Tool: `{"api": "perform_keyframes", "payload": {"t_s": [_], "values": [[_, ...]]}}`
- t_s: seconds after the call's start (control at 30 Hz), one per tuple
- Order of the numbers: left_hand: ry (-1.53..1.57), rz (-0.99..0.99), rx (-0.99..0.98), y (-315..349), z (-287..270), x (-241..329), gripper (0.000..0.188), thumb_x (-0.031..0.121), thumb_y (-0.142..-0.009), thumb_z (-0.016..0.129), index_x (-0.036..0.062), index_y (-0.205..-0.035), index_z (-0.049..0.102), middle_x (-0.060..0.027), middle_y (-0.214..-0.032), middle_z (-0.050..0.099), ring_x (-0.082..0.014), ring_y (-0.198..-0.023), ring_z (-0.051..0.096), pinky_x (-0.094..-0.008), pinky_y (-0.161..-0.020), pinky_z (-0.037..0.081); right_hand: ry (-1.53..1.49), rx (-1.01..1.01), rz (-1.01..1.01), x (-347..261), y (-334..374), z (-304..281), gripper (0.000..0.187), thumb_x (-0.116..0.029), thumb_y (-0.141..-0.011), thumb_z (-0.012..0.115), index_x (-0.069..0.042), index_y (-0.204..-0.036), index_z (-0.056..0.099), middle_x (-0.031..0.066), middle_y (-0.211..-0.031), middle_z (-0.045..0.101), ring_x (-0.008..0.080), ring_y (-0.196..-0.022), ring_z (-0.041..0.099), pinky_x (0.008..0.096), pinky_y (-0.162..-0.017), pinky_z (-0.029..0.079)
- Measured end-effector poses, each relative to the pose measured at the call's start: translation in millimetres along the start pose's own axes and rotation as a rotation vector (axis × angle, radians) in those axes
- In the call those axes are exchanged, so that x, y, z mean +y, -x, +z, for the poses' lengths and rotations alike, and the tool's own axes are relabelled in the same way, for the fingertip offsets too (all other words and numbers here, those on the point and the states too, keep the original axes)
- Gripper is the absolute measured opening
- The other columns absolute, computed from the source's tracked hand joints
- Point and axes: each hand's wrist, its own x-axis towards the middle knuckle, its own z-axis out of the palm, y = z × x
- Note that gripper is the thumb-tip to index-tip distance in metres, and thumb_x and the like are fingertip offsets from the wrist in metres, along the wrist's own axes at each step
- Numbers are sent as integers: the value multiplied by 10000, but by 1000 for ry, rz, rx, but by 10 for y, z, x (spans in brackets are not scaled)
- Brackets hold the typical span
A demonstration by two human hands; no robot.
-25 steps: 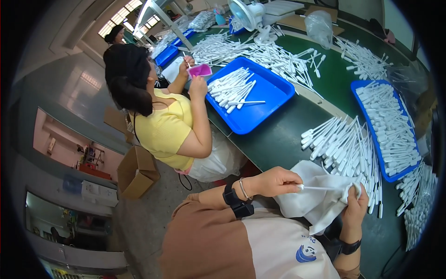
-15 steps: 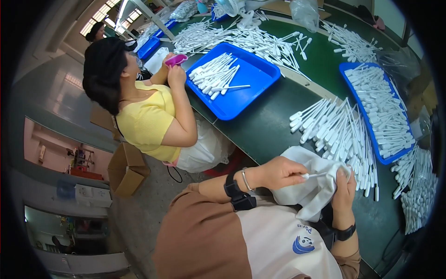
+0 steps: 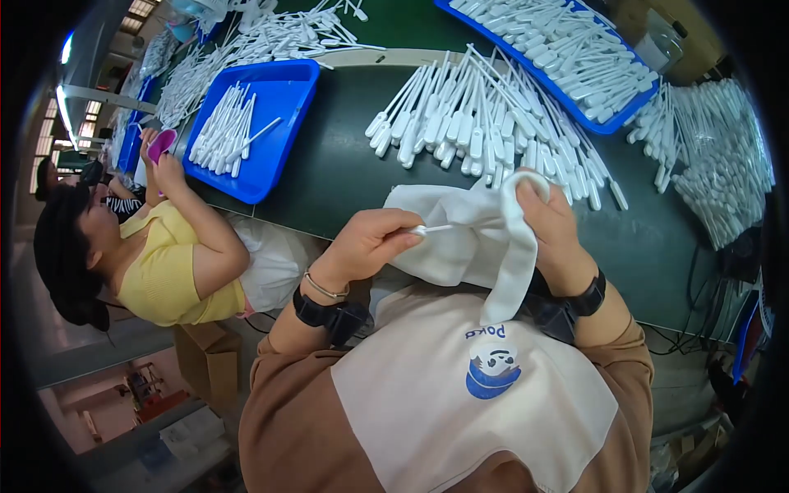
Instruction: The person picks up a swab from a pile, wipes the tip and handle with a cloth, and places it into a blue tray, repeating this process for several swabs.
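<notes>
Far left, glare is thrown by tube lights; near, soft shadows are laid into the white cloth. Straight lines are bent rimward, corners swallowed in black.

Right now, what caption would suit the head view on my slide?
Left hand holding a white stick, right hand gripping white cloth, near a heap of similar sticks on a green table.

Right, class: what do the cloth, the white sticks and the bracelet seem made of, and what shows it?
Cloth: matt fabric; it drapes in soft folds, fibre too fine to tell.
White sticks: probably smooth plastic, from their uniform, moulded-looking shape.
Bracelet: likely polished metal, from its silvery shine.
</notes>
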Motion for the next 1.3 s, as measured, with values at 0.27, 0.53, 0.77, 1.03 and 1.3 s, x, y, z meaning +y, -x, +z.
{"api": "perform_keyframes", "payload": {"t_s": [0.27, 0.53, 0.77, 1.03, 1.3], "values": [[969, -287, -81, 102, 155, -37, 213, 147, -880, 438, -41, -929, 524, -110, -739, 580, -98, -539, 454, -201, -518, 389, -293, 312, 107, 99, -151, -107, 332, -303, -900, 372, -32, -1040, 505, 86, -954, 572, 178, -872, 560, 299, -790, 440], [1203, -254, -104, 32, 284, -38, 297, 215, -908, 365, -47, -985, 483, -149, -741, 572, -113, -516, 433, -210, -502, 379, -333, 218, 122, 154, -133, -25, 395, -334, -905, 343, -3, -1067, 486, 95, -995, 560, 189, -898, 552, 321, -807, 431], [1240, -262, -94, -33, 297, -25, 309, 220, -917, 334, -43, -991, 478, -143, -737, 571, -108, -505, 426, -202, -486, 367, -274, 188, 84, 126, -156, 0, 392, -349, -893, 380, -14, -1068, 483, 87, -987, 560, 173, -875, 550, 306, -778, 433], [840, -405, 53, -277, 606, 123, 242, 234, -881, 431, 12, -926, 515, -46, -660, 552, -73, -488, 428, -192, -485, 375, 466, -28, 47, 285, 14, 185, 274, -220, -890, 420, -11, -1034, 524, 45, -882, 574, 103, -799, 527, 261, -709, 432], [52, -47, 224, -334, 46, 552, 185, 179, -854, 506, 6, -857, 572, -14, -683, 526, -59, -578, 448, -200, -525, 384, 631, 136, -176, 195, 75, 198, 233, -165, -864, 449, 1, -1007, 525, 25, -806, 568, 113, -718, 516, 242, -658, 418]]}}
